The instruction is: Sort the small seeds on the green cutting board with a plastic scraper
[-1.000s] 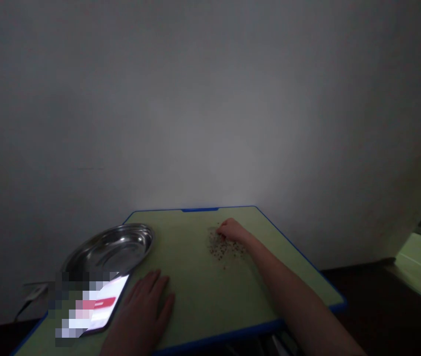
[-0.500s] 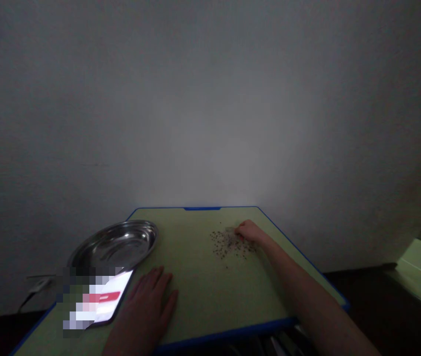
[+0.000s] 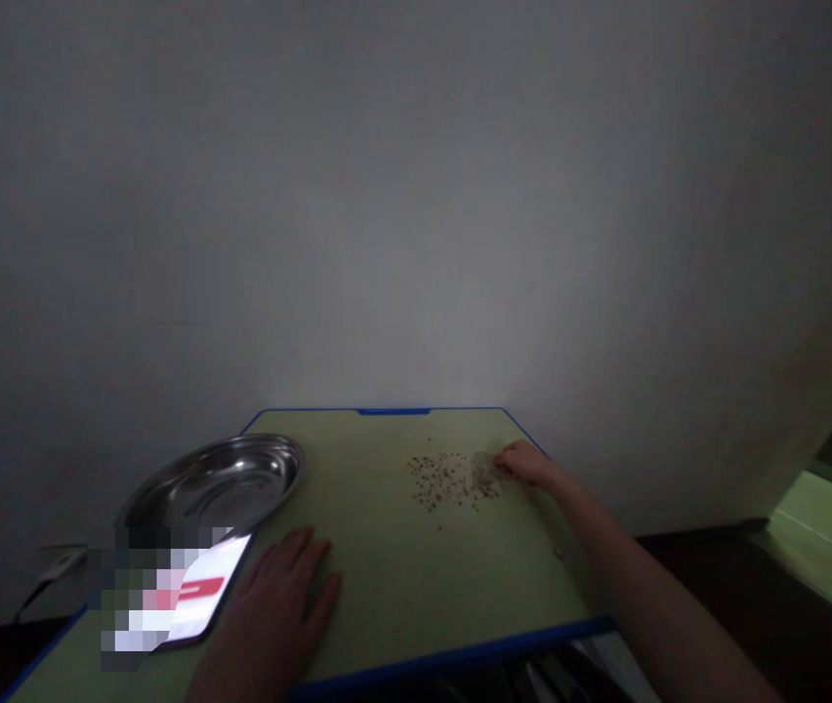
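My left hand [image 3: 278, 596] lies flat on the pale green tabletop [image 3: 379, 557], fingers stretched out and holding nothing, beside a lit phone [image 3: 205, 591]. Farther off on the right, my right hand [image 3: 525, 463] is closed in a pinch on a small see-through sheet, perhaps a plastic bag [image 3: 483, 465]. That sheet lies low over the right part of a scatter of small dark grains [image 3: 445, 478], some showing through or around it. The fingertips are partly hidden, and the kind of grain is too small to tell.
A shiny oval metal basin [image 3: 232, 493] stands at the table's left side, behind the phone. A cable [image 3: 39, 591] hangs left of the table. The grey wall [image 3: 416, 244] rises right behind the blue-edged tabletop. Dark items [image 3: 555, 674] show below the near edge.
My right hand has moved right with the see-through sheet, from the middle of the grains to their right edge. My left hand stays flat. The view has shifted slightly.
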`<action>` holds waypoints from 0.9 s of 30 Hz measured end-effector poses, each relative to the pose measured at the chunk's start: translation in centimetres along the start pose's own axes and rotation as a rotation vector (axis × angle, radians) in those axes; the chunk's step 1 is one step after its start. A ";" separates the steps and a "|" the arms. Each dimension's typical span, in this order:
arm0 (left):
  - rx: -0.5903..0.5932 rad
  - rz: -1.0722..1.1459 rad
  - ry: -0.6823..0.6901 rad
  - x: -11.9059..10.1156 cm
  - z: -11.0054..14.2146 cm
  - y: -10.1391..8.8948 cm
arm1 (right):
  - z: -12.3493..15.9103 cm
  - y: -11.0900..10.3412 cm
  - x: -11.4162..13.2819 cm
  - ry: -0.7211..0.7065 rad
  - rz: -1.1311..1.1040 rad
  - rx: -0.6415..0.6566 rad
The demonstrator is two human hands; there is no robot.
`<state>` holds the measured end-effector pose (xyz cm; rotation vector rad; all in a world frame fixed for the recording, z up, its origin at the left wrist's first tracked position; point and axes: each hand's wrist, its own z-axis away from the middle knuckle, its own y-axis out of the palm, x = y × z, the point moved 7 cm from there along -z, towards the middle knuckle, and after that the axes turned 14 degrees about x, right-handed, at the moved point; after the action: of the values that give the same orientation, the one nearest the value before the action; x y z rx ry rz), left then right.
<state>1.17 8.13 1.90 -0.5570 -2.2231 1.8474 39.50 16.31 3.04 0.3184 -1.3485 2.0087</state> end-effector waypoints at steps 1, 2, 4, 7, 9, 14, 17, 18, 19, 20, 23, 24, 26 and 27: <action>-0.002 0.001 -0.001 0.1 0.0 0.0 | 0.1 -0.3 -0.3 0.001 -0.002 -0.005; -0.004 0.002 -0.003 0.1 0.0 0.1 | 0.1 -0.7 -0.6 0.001 -0.004 -0.011; -0.010 0.005 -0.007 0.2 0.0 0.1 | 0.3 -1.5 -1.3 -0.001 -0.008 -0.022; -0.021 0.008 -0.007 0.2 0.0 0.2 | 0.8 -2.8 -2.5 0.002 -0.009 -0.029; -0.020 0.010 -0.004 0.2 0.1 0.1 | 1.2 -3.4 -3.3 0.006 -0.010 -0.022; -0.008 0.018 -0.010 0.3 0.0 0.2 | 2.1 -3.5 -5.1 0.023 -0.006 -0.006; -0.007 0.020 -0.020 0.5 0.0 0.4 | 1.9 -2.8 -5.4 0.031 0.003 -0.003; -0.008 0.020 -0.021 0.5 0.0 0.5 | 1.7 -2.5 -5.3 0.033 0.006 0.000; -0.009 0.019 -0.022 0.6 -0.1 0.6 | 1.5 -2.2 -5.1 0.033 0.008 0.003; -0.010 0.019 -0.023 0.6 -0.1 0.7 | 1.3 -1.8 -4.8 0.033 0.009 0.008; -0.012 0.022 -0.023 0.6 -0.1 0.7 | 0.7 -0.7 -3.6 0.029 0.006 0.028; -0.012 0.025 -0.021 0.6 -0.1 0.6 | 0.5 -0.4 -3.2 0.026 0.003 0.035; -0.014 0.030 -0.015 0.6 -0.1 0.5 | 0.2 0.2 -2.2 0.016 -0.007 0.049; -0.014 0.033 -0.013 0.5 0.0 0.5 | 0.0 0.5 -1.7 0.008 -0.013 0.054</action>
<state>0.75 8.44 1.41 -0.5890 -2.2507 1.8578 40.43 15.49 1.77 0.3422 -1.2857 2.0364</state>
